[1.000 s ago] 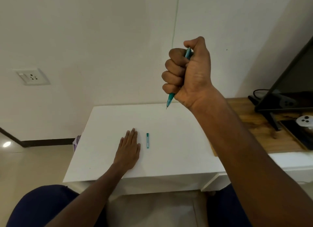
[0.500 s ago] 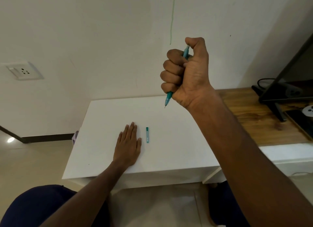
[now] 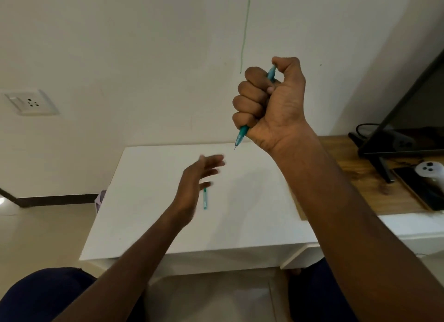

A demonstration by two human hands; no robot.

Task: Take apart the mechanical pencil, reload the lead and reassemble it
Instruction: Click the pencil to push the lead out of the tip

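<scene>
Wall (image 3: 144, 57) fills the far half of the view, pale, with a thin green line running down it and a socket (image 3: 30, 102) at the left. Counter (image 3: 153, 225), white and flat-topped, sits below it in the middle; a wooden shelf (image 3: 355, 184) joins it on the right, carrying a dark screen (image 3: 418, 120) on a stand and a white controller (image 3: 430, 170) at the far right edge. Floor is pale tile on the left and near side, and dark blue knees show at both near corners.

Right hand (image 3: 271, 105) is raised above the far edge of the counter, closed into a fist around the pencil (image 3: 242, 134). The teal barrel runs through the fist, upright and slightly tilted: its top end shows under the thumb, and its pointed tip comes out below the little finger, aimed down at the counter, well apart from it.

Left hand (image 3: 197, 180) is lifted just above the middle of the counter, fingers spread and loosely extended toward the far right, blurred, holding nothing.

Small teal part (image 3: 205, 199) lies flat on the counter just right of the left hand, lengthwise near to far, its far end partly hidden by the fingers.
</scene>
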